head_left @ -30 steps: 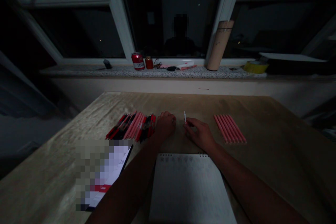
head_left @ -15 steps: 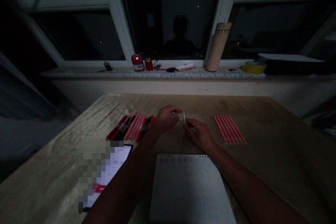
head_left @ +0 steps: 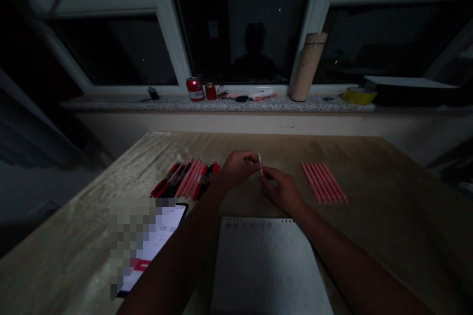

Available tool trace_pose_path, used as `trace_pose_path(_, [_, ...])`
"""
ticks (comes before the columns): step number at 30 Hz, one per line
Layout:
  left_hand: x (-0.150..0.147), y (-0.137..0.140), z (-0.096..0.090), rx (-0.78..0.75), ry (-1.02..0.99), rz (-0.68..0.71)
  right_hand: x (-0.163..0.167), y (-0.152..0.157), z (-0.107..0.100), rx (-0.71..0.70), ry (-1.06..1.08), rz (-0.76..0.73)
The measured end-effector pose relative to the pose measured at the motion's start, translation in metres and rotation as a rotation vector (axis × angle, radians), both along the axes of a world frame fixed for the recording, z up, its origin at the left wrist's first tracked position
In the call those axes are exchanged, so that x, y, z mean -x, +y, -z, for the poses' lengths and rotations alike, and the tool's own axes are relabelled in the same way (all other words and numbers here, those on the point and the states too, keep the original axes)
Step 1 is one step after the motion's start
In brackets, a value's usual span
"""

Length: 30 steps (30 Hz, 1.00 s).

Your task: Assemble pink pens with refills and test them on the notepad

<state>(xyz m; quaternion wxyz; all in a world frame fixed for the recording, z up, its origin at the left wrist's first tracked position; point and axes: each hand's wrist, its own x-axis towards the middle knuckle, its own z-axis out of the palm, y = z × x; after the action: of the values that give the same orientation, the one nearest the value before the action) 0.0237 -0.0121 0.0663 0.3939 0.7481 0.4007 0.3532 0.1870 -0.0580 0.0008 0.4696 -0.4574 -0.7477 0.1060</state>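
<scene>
My right hand pinches the lower end of a slim white pen-like piece that stands nearly upright over the table. My left hand closes on it from the other side, thumb and fingers at its middle. The fingers cover much of the piece, so its exact kind is unclear. Left of my left hand lies a group of red, black and pink pens side by side. To the right, several pink pens lie in a neat slanted row.
A spiral notepad lies on the table between my forearms. Beside my left forearm is a phone with its screen lit. On the windowsill stand a red can, a small red jar, a cardboard tube and yellow tape.
My left hand has moved right and its fingers have closed on the slim white piece. Before, they were apart from it. My right hand has barely moved.
</scene>
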Motion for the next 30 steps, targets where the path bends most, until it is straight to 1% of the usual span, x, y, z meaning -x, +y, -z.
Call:
trace_pose_path(2, [0.002,0.000,-0.002,0.042,-0.052,-0.009,0.000,-0.001,-0.002,0.010,-0.011,0.007])
trace_pose_path(4, [0.004,0.000,-0.005,0.047,-0.116,-0.031,0.000,-0.001,-0.002,0.014,-0.017,0.013])
trace_pose_path(8, [0.007,0.005,-0.011,-0.053,-0.242,-0.101,0.000,0.000,-0.001,0.000,-0.006,0.009])
trace_pose_path(11, [0.009,0.010,-0.008,-0.098,-0.266,-0.152,0.000,0.000,0.001,0.001,0.000,0.004])
trace_pose_path(13, [0.011,0.012,-0.004,-0.135,-0.195,-0.183,0.000,0.000,0.001,0.005,-0.007,0.000])
trace_pose_path(17, [0.011,0.013,0.008,-0.207,0.058,-0.196,0.000,0.000,0.000,0.009,-0.008,0.010])
trace_pose_path(22, [0.009,0.014,0.022,-0.199,0.245,-0.186,0.000,0.000,-0.001,0.011,-0.013,0.007])
trace_pose_path(26, [0.009,0.019,0.036,-0.237,0.324,-0.181,-0.001,0.000,0.000,0.003,-0.018,0.004])
trace_pose_path(30, [0.009,0.023,0.051,-0.210,0.343,-0.171,-0.001,0.000,0.001,-0.008,-0.010,-0.006])
